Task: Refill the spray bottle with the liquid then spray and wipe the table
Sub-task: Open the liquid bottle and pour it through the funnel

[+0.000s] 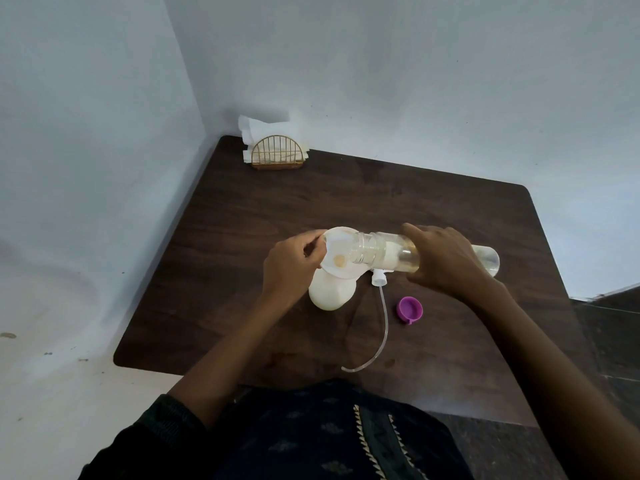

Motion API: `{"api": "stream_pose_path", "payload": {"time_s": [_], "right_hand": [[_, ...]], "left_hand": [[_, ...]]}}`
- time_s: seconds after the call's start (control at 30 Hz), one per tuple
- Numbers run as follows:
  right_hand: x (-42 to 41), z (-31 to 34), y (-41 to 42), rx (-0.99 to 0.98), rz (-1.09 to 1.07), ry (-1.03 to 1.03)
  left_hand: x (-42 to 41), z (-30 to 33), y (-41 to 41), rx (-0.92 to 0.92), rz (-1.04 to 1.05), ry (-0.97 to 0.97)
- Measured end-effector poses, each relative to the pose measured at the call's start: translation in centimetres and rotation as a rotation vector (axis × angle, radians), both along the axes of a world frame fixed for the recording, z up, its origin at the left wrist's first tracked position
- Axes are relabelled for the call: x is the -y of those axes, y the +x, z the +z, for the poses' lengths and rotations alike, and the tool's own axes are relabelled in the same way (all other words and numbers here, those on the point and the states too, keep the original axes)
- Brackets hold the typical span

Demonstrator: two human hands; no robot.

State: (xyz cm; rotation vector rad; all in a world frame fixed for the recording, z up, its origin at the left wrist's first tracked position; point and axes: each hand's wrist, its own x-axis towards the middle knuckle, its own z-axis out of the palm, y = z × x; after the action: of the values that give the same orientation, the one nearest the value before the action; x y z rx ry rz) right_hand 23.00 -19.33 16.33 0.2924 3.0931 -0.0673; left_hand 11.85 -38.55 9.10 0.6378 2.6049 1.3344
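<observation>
Right hand (pixel 446 258) gripping tipped clear plastic refill bottle (pixel 415 252); left hand (pixel 294 261) pinching white funnel (pixel 341 252) atop white spray bottle (pixel 330 292) just below fingertips. Risk: overflow or spill from pouring fast, funnel tilting.

left hand (pixel 292 263): fingers pinched, forearm raised | right hand (pixel 446 259): fingers curled in grip, arm extended

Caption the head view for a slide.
Right hand tips clear bottle into funnel that left hand steadies on white spray bottle.
</observation>
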Motion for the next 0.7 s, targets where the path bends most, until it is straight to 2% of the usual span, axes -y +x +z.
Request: {"api": "stream_pose_path", "payload": {"time_s": [0.7], "right_hand": [[-0.67,0.17,0.15,0.010,-0.006,0.002]], "left_hand": [[-0.69,-0.42,0.15,-0.022,0.004,0.011]]}}
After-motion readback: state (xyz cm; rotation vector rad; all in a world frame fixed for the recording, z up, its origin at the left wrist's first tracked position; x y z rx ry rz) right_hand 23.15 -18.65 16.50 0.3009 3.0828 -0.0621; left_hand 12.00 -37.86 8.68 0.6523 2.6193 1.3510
